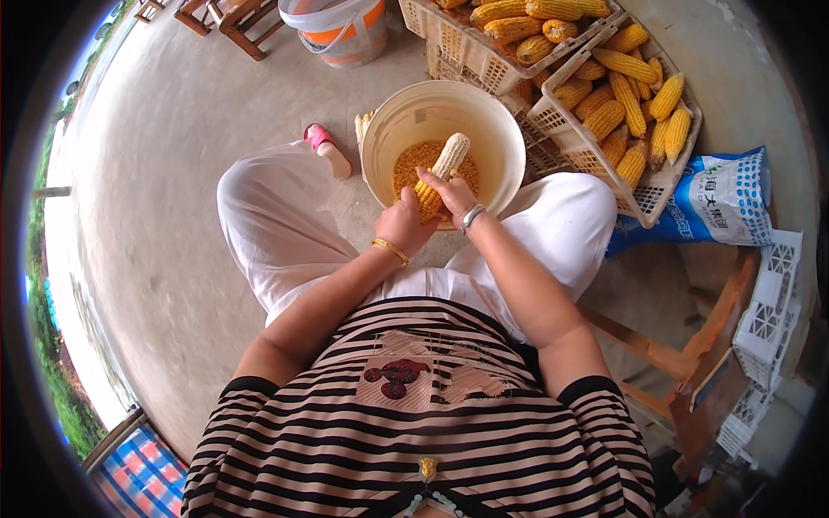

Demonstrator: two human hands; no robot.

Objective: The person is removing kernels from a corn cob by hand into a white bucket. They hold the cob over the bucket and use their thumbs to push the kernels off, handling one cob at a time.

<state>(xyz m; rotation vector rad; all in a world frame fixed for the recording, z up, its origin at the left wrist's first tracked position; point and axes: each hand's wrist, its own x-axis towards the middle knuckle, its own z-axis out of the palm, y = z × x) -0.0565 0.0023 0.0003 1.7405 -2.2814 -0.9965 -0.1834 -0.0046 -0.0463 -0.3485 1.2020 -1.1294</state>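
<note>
Over a cream bucket (494, 121) between my knees, both hands are on one corn cob (451, 155). Its far end is bare and whitish; yellow kernels cover the near part. My left hand (404, 226) wraps around the near end, with a gold bracelet at the wrist. My right hand (452, 195) grips the cob's right side, its thumb lying across the kernels; a silver bangle is on that wrist. Loose yellow kernels (411, 166) cover the bottom of the bucket. Fingers under the cob are partly hidden.
Two plastic crates (596, 164) piled with yellow corn cobs (635, 104) stand at the far right. A blue and white sack (721, 203) lies beside them. An orange and white pail (341, 34) and wooden stools (242, 26) are at the back. White crates (764, 319) sit at right.
</note>
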